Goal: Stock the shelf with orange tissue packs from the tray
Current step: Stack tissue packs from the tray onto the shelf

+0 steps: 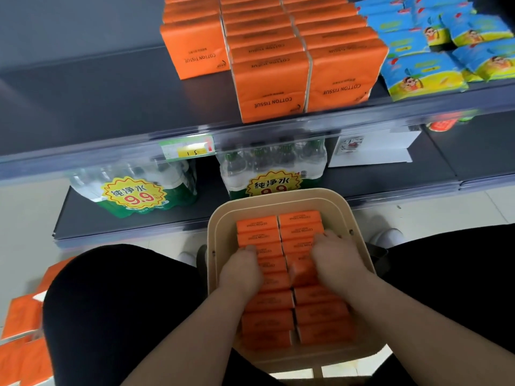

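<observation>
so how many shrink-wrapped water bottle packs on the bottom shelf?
2. One water pack sits left on the lower shelf; the other stands behind the tray, partly hidden. More may sit deeper, unseen.

One head-worn wide-angle camera looks forward and steeply down. The beige plastic tray (284, 199) sits close below. The dark grey shelf (111, 101) lies farther ahead.

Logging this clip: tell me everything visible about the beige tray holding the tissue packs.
The beige tray is squarish with rounded corners and a stepped rim, seemingly plastic. It sits level between the person's knees, before the low shelf. Two columns of orange tissue packs nearly fill it. The left hand and right hand press into the packs mid-tray; whether either grip has closed is unclear.
</observation>
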### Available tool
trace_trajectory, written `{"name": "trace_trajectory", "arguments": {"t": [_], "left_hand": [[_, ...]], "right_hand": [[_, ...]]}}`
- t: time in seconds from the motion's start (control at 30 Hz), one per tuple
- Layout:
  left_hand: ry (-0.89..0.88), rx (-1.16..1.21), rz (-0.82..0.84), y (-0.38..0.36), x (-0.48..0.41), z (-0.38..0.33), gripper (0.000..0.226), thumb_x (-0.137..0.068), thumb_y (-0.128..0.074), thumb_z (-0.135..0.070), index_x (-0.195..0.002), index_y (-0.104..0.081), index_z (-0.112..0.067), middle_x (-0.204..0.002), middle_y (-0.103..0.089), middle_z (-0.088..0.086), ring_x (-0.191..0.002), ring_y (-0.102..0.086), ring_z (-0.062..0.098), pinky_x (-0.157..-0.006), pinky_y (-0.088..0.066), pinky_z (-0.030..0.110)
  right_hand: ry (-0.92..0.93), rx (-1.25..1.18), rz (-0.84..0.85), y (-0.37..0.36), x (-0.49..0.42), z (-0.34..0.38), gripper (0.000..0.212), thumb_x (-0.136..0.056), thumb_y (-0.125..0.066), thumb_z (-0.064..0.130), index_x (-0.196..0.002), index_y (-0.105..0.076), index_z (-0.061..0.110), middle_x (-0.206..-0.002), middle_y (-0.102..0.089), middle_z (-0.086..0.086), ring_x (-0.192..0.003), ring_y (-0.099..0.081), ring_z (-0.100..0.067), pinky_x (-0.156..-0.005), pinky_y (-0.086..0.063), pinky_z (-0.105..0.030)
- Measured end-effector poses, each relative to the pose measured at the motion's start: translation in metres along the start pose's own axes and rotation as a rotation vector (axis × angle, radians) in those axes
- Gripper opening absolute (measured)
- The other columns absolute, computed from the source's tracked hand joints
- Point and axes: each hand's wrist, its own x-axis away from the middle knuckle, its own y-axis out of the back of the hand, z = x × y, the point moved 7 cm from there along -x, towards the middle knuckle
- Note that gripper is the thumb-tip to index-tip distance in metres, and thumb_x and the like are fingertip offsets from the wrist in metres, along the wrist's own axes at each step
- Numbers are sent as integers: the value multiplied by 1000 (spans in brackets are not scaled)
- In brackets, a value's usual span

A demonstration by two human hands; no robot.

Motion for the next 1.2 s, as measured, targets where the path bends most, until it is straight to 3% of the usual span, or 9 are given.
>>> {"name": "trace_trajectory", "arguments": {"t": [0.17, 0.33, 0.53, 0.87, 1.07, 1.2], "left_hand": [[-19, -16, -3, 0, 4, -5, 22, -92, -47, -13, -112, -53, -18, -111, -59, 3, -100, -60, 20, -85, -52, 37], [-25, -103, 40, -4, 8, 2, 21, -93, -44, -13, -110, -54, -20, -108, -62, 1, -95, -62, 20, -76, -52, 33], [-98, -294, 152, -24, 5, 3, 21, -96, -38, -17, -105, -58, -18, -113, -60, 5, -103, -58, 22, -84, -48, 36], [-301, -671, 127, -50, -5, -17, 27, -94, -40, -12, -111, -61, -15, -120, -59, 8, -116, -49, 28, -94, -37, 40], [-330, -694, 154, -47, -7, -23, 23, -91, -43, -11, -97, -64, -17, -108, -63, 7, -105, -52, 26, -91, -39, 40], [-312, -608, 58, -23, -2, -27, 11, -88, -51, -20, -91, -62, -20, -101, -63, 3, -102, -53, 23, -91, -37, 39]], "right_hand": [[-60, -1, -85, 33, 5, -9, 25, -81, -52, 11, -103, -63, 19, -111, -55, -2, -105, -52, -25, -94, -39, -39], [-129, -177, -99, 7, -5, -11, 23, -92, -39, 15, -113, -46, 20, -116, -58, -2, -103, -55, -24, -86, -41, -38], [-96, -230, 15, -24, -15, -8, 52, -95, -42, 21, -143, -24, 25, -139, -44, -1, -123, -44, -23, -99, -34, -42], [-159, -316, -24, -35, -10, -14, 41, -96, -35, 20, -136, -29, 25, -133, -47, 1, -119, -45, -22, -96, -35, -43], [-144, -294, -28, -32, -12, -14, 39, -93, -44, 19, -131, -36, 25, -128, -49, 1, -117, -46, -21, -94, -36, -40], [-153, -287, -57, -27, -12, -15, 39, -91, -48, 19, -128, -38, 24, -125, -50, 1, -115, -48, -21, -93, -37, -40]]}}
